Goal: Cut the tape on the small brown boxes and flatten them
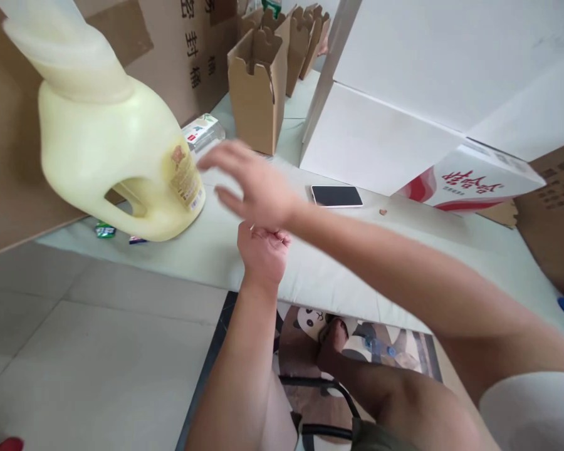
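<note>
Head view, seen from above: a pale bench crosses the scene, bordered at lower left by a grey tiled floor. White boxes rise stacked at the upper right, a panel with red lettering projecting near their base. At upper left stands a large brown box marked with black characters. Below the bench edge lies a panda-patterned mat, on which a foot is visible.

Pale yellow jug: located on the left part of the bench, in front of the brown box; it appears inclined to the upper left, its top cropped by the frame and its looped handle facing the viewer. Behind it, to the right, open-topped cardboard cartons form a row.

Right hand: blurred, above the bench, its grip released, with fingers spread toward the jug's labelled side; contact cannot be determined. Left hand: directly below the right in the view, its grip clenched into a fist; whether anything lies within cannot be told.

Smaller items: a dark-screened phone before the white boxes; a clear package beyond the jug; a green packet near the jug's handle; a brown fragment beside the phone.
</note>
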Demonstrator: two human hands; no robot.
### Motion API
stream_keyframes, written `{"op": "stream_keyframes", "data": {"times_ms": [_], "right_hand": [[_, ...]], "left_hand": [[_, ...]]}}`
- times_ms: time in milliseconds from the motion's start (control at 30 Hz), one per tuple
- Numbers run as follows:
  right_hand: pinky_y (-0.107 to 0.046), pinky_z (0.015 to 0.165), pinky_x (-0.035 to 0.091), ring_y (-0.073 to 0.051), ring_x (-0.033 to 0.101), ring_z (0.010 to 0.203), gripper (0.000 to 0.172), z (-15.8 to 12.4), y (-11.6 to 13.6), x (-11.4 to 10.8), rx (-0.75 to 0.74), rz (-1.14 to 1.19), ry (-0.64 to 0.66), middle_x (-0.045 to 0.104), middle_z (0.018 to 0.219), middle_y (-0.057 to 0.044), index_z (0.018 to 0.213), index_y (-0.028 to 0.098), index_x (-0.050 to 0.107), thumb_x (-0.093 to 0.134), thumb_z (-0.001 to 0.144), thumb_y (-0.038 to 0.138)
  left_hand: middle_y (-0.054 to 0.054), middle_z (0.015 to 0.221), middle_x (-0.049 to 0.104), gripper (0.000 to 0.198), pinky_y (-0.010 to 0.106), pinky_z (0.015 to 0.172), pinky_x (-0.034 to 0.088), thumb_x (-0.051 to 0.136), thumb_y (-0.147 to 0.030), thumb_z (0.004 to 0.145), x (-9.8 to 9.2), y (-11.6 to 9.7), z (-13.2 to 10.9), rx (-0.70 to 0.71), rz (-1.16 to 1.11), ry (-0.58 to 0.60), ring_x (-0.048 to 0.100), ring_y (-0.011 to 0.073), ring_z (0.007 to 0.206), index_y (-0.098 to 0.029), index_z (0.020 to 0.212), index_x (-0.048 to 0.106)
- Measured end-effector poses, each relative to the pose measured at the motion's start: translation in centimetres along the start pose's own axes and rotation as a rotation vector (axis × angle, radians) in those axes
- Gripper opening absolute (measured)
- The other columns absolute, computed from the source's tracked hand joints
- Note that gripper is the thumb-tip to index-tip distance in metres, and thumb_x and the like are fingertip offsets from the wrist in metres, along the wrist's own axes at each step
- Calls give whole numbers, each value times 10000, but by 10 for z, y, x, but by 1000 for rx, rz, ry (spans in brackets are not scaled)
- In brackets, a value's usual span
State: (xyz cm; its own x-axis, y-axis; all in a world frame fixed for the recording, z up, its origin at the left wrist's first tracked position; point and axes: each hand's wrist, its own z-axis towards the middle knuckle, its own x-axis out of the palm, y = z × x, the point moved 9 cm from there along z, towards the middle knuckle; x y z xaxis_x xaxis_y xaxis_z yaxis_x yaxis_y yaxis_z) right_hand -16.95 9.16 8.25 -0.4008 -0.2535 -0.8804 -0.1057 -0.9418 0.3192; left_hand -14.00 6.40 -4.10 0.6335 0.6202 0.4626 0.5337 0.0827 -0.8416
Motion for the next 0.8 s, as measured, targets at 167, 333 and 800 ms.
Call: {"op": "stream_keyframes", "data": {"times_ms": [167,333,800], "right_hand": [[-610,1040,538,-350,656,1200,369,78,-155,-63,345,-162,-168,344,1671,-35,1141,259,666,709,780,193],[-571,1010,553,-317,681,1086,369,85,-186,-65,406,-305,-8,599,1350,-50,1113,304,678,767,771,198],[-388,714,466,-195,578,707,187,-163,-31,-139,202,-371,-470,652,761,-8,788,248,596,533,795,72]], "left_hand": [[-38,595,408,352,227,496,381,388,-362,925,7,25,6,-304,-655,-25,418,101,462,-190,668,555],[-36,594,430,163,222,527,347,552,-280,801,14,38,13,-259,-538,-53,409,84,487,-179,673,546],[24,921,599,138,299,857,429,443,-273,866,-55,-35,-5,576,17,-555,573,167,947,-211,843,564]]}}
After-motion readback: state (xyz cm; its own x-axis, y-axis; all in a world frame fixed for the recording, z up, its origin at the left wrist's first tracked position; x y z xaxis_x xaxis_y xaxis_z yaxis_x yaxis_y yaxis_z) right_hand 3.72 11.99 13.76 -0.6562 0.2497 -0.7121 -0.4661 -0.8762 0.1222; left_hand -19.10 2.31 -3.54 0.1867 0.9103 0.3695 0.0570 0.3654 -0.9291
